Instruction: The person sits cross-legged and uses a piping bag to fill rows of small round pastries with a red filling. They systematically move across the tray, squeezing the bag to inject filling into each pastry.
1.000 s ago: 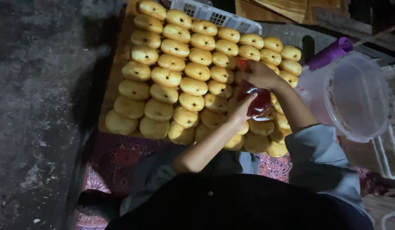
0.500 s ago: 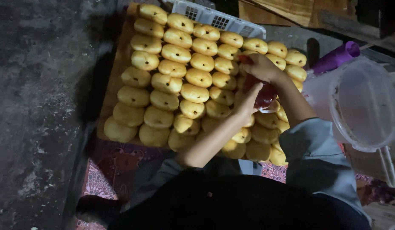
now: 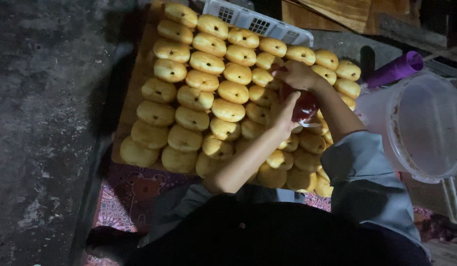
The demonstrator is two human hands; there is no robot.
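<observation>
Your left hand and right hand both clasped round what looks like a red piping bag, over rows of filled yellow buns, clear plastic jug beside.

Grey-blue sleeves pushed up past the elbows, bare forearms, dark garment below

Dim, rough grey concrete floor — patterned red mat below, wooden planks at the top
</observation>
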